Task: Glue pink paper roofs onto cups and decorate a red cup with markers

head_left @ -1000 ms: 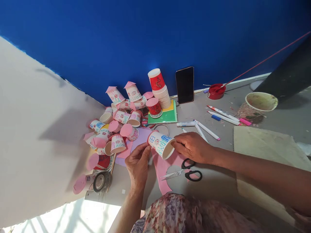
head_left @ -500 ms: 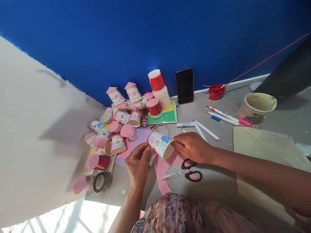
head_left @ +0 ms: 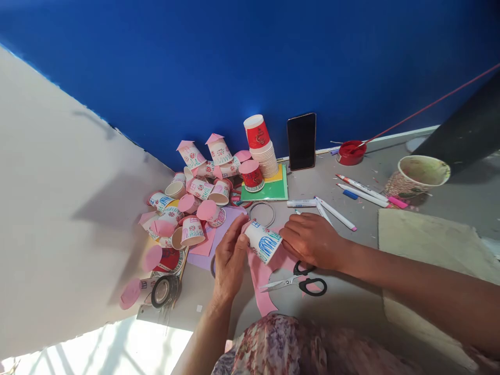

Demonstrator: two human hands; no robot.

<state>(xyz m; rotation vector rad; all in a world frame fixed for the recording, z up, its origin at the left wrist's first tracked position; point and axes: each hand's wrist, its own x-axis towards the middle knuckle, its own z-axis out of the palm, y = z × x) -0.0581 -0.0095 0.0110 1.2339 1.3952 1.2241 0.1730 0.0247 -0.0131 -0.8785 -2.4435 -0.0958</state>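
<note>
Between my hands is a white paper cup (head_left: 263, 242), tilted on its side and drawn on in blue, red and green. My left hand (head_left: 230, 255) is closed on its base end, where a bit of pink shows. My right hand (head_left: 308, 237) grips the rim end with bent fingers. Below the cup lies a cut sheet of pink paper (head_left: 260, 297). Scissors (head_left: 291, 282) with black handles rest on it, blades slightly apart and pointing left. A purple sheet (head_left: 230, 214) and a thin metal ring (head_left: 269, 205) lie behind my left hand.
Many decorated cups (head_left: 200, 188) with pink paper tops are heaped at left. A cup stack (head_left: 263, 156) and a phone (head_left: 301, 140) stand by the blue wall. Markers (head_left: 361, 192), a red paint pot (head_left: 351, 152) and a stained cup (head_left: 422, 174) are at right; a tape roll (head_left: 161, 291) sits front left.
The cup has been turned in my hands, so the blue arched drawing now faces me. My left fingers have come up further around its base. The view has shifted slightly.
</note>
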